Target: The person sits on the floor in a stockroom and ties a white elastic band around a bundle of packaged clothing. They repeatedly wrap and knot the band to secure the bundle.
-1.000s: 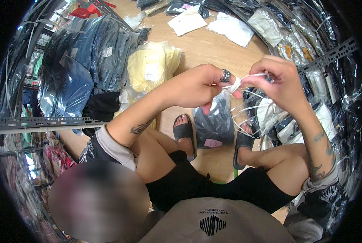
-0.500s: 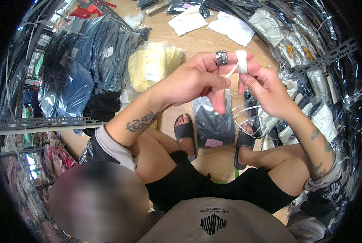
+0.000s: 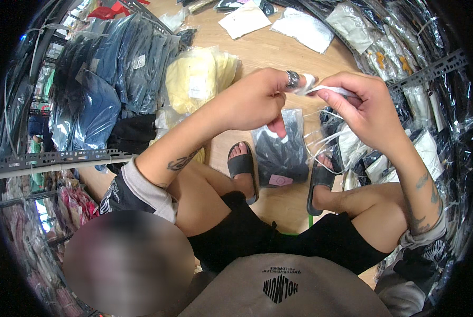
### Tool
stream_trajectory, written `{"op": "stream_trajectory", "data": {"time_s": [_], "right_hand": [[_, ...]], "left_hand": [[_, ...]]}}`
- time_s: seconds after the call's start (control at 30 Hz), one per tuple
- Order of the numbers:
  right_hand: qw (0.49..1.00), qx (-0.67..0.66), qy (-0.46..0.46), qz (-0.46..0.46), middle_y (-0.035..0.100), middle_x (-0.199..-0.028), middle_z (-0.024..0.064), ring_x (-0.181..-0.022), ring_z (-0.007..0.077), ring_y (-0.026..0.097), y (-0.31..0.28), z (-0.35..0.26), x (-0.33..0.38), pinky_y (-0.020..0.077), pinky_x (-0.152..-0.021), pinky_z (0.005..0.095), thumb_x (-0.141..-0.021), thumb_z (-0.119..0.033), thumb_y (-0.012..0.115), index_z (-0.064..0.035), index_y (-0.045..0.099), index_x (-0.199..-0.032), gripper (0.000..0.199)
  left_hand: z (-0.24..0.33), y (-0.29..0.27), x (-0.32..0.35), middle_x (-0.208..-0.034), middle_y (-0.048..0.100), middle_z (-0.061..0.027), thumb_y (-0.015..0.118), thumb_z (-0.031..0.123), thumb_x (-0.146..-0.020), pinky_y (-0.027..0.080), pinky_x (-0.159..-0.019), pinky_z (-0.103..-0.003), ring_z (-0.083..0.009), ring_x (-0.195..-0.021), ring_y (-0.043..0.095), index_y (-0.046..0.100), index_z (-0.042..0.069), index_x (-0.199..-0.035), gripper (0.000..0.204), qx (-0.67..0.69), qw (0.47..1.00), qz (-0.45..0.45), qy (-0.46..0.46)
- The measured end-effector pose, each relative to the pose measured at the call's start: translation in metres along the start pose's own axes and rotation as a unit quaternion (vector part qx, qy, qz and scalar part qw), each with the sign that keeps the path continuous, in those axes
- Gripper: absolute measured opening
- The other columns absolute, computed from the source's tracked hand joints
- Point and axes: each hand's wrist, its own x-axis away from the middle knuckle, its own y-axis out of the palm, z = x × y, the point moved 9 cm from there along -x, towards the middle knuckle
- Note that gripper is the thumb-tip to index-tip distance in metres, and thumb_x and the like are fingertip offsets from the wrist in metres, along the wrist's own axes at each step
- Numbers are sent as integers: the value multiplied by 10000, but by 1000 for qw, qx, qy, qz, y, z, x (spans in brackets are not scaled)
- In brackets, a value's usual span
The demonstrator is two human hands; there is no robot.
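Observation:
A narrow white strap point(image 3: 308, 84) is wound about the outstretched fingertips of my left hand point(image 3: 260, 100), which wears a wide dark ring; its other fingers curl in below. From there the strap runs to my right hand point(image 3: 366, 103), where thumb and bent fingers pinch it and more of it lies inside the palm. Motion blurs the wound part a little. Both hands are raised above a clear-bagged dark garment point(image 3: 280, 153) on the floor between my sandalled feet. Loose white cords point(image 3: 329, 140) hang below my right hand.
At left, bagged jeans point(image 3: 136, 66) and a yellow bagged garment point(image 3: 197, 79) are stacked beside a perforated metal rack bar point(image 3: 62, 161). White packets point(image 3: 302, 29) lie on the wooden floor ahead. Bagged clothes point(image 3: 405, 68) crowd the right-hand shelving, behind another bar point(image 3: 432, 68).
My right hand has moved right and up from the wound strap, drawing a length taut between the hands. The left hand has turned, its lower fingers curling in more.

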Motion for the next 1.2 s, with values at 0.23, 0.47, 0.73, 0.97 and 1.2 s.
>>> {"op": "stream_trajectory", "data": {"time_s": [0.23, 0.47, 0.73, 0.97, 1.2], "right_hand": [[983, -177, 46, 0, 646, -820, 39, -733, 72, 577, 0, 32, -8, 481, -691, 228, -899, -109, 601, 25, 651, -932, 146], [982, -145, 93, -76, 606, -720, 19, -680, 65, 537, 19, 36, -5, 435, -639, 220, -953, -174, 515, 12, 663, -974, 238], [990, -84, 84, -72, 548, -647, 59, -606, 125, 513, 24, 19, 2, 415, -576, 294, -933, -169, 525, 26, 643, -925, 227], [998, 6, -18, -55, 527, -630, 176, -567, 264, 520, 11, -8, 1, 402, -559, 360, -907, -154, 542, 29, 608, -848, 204], [993, 93, -16, -72, 560, -619, 86, -510, 109, 485, 7, -15, 2, 388, -489, 255, -883, -116, 615, 41, 645, -988, 191]], "left_hand": [[20, 25, 5, -1016, 598, -57, 363, -75, -866, 456, -463, -223, -100, -501, 548, 483, 38, -1222, 392, 83, 992, -66, 68], [24, 15, 3, -1196, 562, -86, 430, -25, -880, 442, -464, -218, -103, -488, 525, 409, 25, -1329, 452, 178, 978, -31, 99], [21, -6, -7, -1264, 568, -70, 417, 260, -996, 438, -472, -188, -61, -472, 501, 384, 46, -1384, 445, 158, 981, 17, 107], [24, -8, -4, -1175, 623, -61, 446, 188, -989, 472, -640, -191, -45, -699, 572, 475, 26, -1320, 370, 27, 989, 70, 124], [26, -12, -7, -1202, 607, -92, 477, 80, -964, 413, -972, -280, -125, -1090, 544, 511, -9, -1275, 325, 21, 975, 102, 195]]}}
